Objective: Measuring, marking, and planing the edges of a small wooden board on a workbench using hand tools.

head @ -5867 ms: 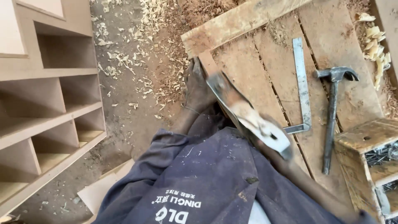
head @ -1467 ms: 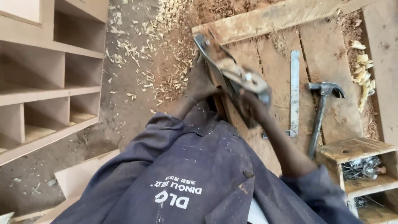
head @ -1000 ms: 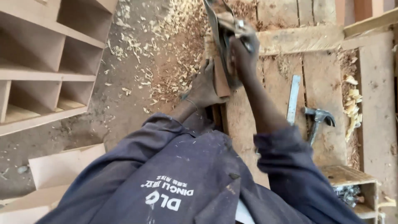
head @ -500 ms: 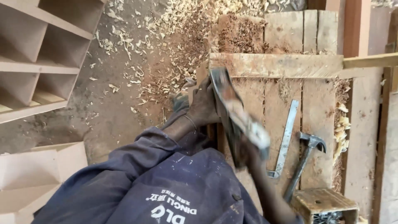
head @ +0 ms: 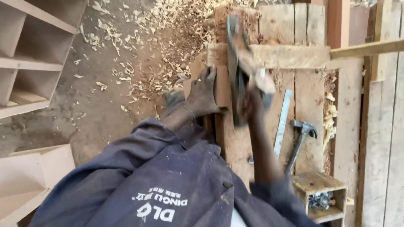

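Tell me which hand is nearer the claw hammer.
Right. The right hand grips the hand plane just left of the claw hammer; the left hand presses the wooden piece farther left.

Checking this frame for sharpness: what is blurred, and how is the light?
Head view: the right hand and the hand plane are smeared by motion; the left hand, hammer and wood shavings stay fairly sharp; light is soft and even, without glare.

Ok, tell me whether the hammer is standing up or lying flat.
Lying flat. The hammer rests lengthwise on the bench planks, head away from the person, beside the metal square, clear of both hands.
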